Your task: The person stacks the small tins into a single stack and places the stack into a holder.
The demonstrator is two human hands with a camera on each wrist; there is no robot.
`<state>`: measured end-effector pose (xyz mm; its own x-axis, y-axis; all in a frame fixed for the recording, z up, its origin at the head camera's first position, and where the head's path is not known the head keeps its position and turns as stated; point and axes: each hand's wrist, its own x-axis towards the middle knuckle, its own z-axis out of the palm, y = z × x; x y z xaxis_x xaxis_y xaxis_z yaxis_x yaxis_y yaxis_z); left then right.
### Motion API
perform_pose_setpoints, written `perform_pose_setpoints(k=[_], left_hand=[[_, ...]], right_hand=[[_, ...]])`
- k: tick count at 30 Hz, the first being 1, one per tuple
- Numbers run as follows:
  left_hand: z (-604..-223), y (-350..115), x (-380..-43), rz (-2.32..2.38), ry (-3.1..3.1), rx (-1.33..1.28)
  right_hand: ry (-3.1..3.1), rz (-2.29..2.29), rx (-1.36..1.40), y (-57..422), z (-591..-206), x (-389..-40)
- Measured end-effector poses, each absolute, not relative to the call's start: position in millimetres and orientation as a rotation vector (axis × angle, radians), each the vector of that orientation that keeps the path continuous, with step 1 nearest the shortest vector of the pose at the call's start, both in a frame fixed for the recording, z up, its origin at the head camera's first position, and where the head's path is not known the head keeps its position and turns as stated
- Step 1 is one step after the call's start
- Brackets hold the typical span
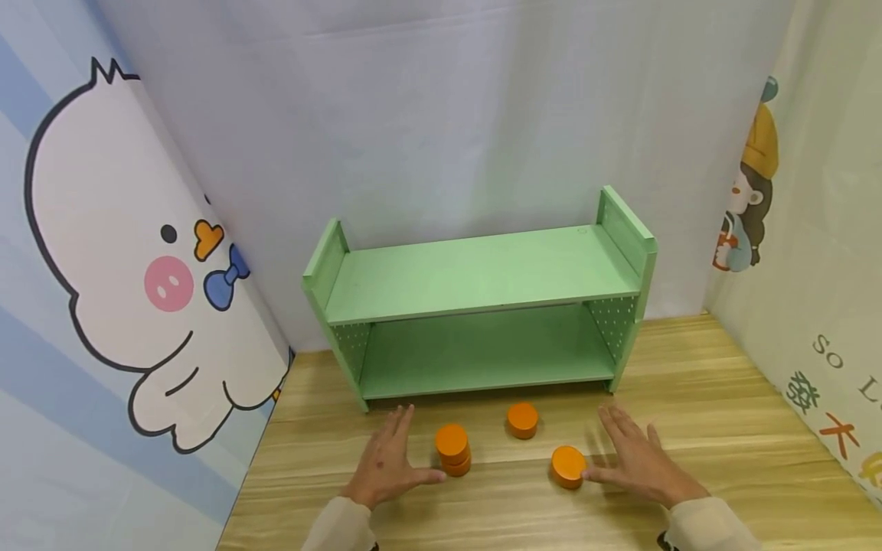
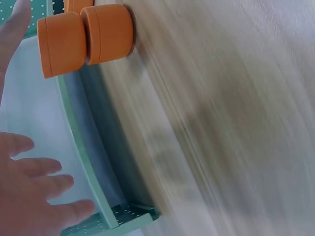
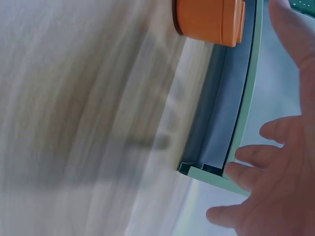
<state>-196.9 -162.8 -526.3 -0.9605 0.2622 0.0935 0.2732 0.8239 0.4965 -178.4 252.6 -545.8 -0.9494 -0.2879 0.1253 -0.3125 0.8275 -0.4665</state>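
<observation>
Both hands hover over the wooden table with fingers spread and nothing held. My left hand (image 1: 387, 463) is left of a stack of two round orange containers (image 1: 452, 450), its thumb pointing at the lower one. In the left wrist view the stacked containers (image 2: 84, 40) show smooth sides with a thin lid line. My right hand (image 1: 644, 463) is at the right, its thumb tip right at the edge of a single orange container (image 1: 568, 467). Another orange container (image 1: 523, 421) sits farther back, between the hands and close to the shelf.
A light green two-tier shelf (image 1: 482, 277) with raised side panels and perforated lower sides stands behind the containers. A pale curtain (image 1: 468, 122) hangs behind it. Printed cartoon panels flank the wooden table (image 1: 510, 513) on the left and right.
</observation>
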Motion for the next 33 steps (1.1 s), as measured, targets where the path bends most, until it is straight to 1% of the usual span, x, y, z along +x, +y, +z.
perform_pose_setpoints(k=[6,14,21,33], left_hand=[[-531.1,-158.0,-198.5,-0.899,-2.9,-0.496],[-540.0,-149.6,-201.3,-1.024,-2.872,-0.511],[-548.8,-145.1,-205.1,-1.182,-2.844,-0.473],[-558.4,-143.4,-207.1,-1.536,-2.718,-0.509]], right_hand=[[-2.902,0.868,0.547,250.3,-553.9,-181.5],[-2.861,0.981,0.641,247.9,-560.2,-183.0],[-2.931,1.143,0.632,245.6,-560.5,-183.2],[-2.935,1.374,0.645,245.8,-569.3,-187.1]])
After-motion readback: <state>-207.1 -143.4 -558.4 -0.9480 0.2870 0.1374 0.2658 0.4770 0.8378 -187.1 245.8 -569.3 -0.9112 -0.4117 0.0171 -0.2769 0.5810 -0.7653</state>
